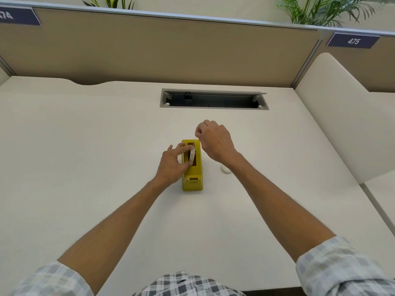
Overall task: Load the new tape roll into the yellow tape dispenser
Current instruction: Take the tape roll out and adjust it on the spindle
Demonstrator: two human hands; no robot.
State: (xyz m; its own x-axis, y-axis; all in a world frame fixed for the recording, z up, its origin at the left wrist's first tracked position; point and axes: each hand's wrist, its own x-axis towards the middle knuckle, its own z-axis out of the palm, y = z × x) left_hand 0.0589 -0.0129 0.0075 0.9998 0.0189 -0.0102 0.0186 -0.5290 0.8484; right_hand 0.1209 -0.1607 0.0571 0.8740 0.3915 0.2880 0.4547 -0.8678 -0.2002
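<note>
Fingers (pixel 185 148) of the left hand (pixel 171 165) are pinched on the tape roll (pixel 191 155), which is held on edge in the open well of the yellow tape dispenser (pixel 192 165), thumb on the near side and fingertips on top. The dispenser is parked mid-desk (pixel 85 146), its length running from 12 to 6 o'clock. At about 1 o'clock from it, the right hand (pixel 213 142) is raised just past the far end, fingers curled in tight; a pale strip seems to be nipped there, though what's actually gripped can't really be told. A small white ring (pixel 225 169) is left lying flat on the desk at roughly 3 o'clock from the dispenser, partly tucked under the right wrist. A cable slot (pixel 213 98) is cut into the desk out at 12 o'clock.
</note>
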